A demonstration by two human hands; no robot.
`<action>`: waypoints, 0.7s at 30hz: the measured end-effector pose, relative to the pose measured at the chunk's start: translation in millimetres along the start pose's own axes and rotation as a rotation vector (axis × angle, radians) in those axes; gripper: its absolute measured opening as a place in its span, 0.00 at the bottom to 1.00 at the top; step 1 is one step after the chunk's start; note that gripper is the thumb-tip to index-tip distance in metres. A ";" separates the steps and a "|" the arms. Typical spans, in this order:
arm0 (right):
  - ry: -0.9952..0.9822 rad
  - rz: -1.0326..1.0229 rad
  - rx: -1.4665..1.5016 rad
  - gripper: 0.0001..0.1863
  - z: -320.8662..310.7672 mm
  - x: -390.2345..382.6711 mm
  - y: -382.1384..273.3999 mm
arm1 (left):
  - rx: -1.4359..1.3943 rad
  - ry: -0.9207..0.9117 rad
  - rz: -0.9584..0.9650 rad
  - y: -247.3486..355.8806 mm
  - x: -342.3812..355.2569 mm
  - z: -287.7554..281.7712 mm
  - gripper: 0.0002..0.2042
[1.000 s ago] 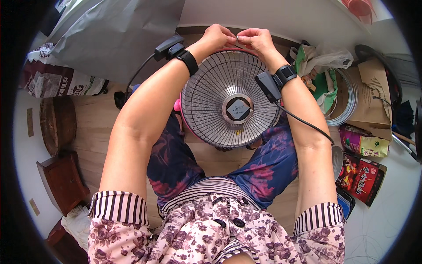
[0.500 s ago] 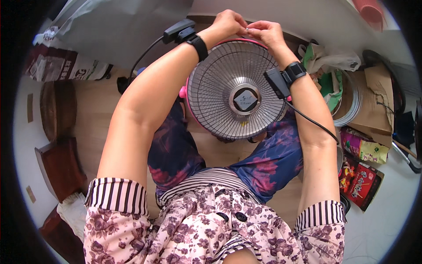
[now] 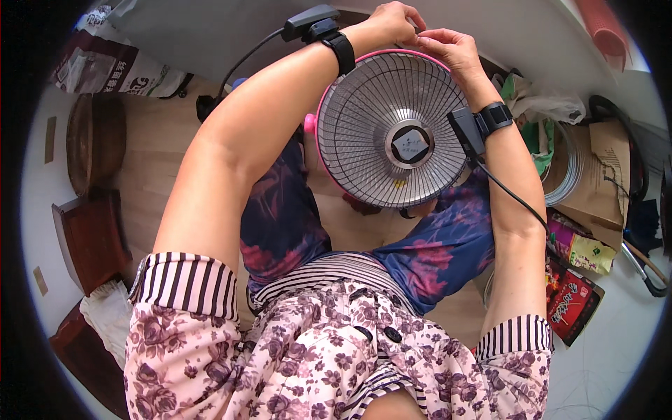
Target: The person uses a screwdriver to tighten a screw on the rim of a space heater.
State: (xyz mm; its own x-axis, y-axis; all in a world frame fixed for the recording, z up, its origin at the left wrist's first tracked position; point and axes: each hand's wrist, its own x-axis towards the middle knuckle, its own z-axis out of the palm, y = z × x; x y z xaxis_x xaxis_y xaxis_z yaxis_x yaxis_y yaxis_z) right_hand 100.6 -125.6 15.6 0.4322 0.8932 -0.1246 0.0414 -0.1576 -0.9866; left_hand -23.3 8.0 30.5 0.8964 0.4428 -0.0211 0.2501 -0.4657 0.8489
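Both hands met at the top rim of the round pink heater with a grey wire grille [image 3: 392,133]. The left hand [image 3: 393,22] and right hand [image 3: 448,47] had fingers pinched narrow; anything held was too small to tell.

The person wears a floral jacket [image 3: 329,364] in pink and maroon on cream, with dark buttons and striped black-and-white cuffs [image 3: 187,283] rolled above the elbows. Below it show a striped hem and blue trousers [image 3: 434,252] with pink blotches. Just behind each of the hands [image 3: 395,22] sits a black wristband [image 3: 343,52] carrying a small black box, a black cable [image 3: 514,199] trailing from it.
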 end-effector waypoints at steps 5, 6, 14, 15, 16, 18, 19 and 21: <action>0.005 0.058 0.111 0.09 -7.8 -4.4 1.6 | -0.423 -0.168 0.036 3.4 -11.5 -2.9 0.17; -0.017 0.040 0.120 0.08 -10.5 -7.2 1.2 | -0.497 -0.197 0.074 1.2 -11.9 -1.6 0.17; 0.044 -0.061 0.024 0.08 -20.4 -28.8 10.5 | 0.094 0.006 0.011 -16.8 -28.9 2.4 0.14; 0.075 -0.056 -0.011 0.08 -26.4 -34.9 14.8 | 0.092 -0.086 -0.025 -2.4 -41.4 -0.5 0.13; 0.085 -0.050 -0.016 0.08 -32.3 -41.3 19.4 | 0.085 -0.095 -0.018 -4.2 -42.0 -0.1 0.13; 0.070 -0.091 -0.074 0.10 -32.2 -47.8 24.2 | 0.193 -0.133 0.083 -12.6 -48.1 -11.4 0.14; 0.070 -0.094 -0.077 0.10 -33.1 -52.3 27.0 | 0.167 -0.111 0.035 -17.5 -52.2 -16.1 0.14; 0.023 -0.119 -0.177 0.10 -37.0 -59.8 29.4 | 0.189 -0.060 0.042 -29.5 -56.6 -22.3 0.14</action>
State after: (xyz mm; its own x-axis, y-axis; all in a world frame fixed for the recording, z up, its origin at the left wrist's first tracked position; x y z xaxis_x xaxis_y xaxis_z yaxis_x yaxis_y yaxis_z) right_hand 109.3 -199.3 -2.0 0.4351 0.9004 -0.0039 0.2503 -0.1251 -0.9600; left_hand -89.6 13.8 18.4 0.9264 0.3757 -0.0239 0.2709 -0.6211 0.7354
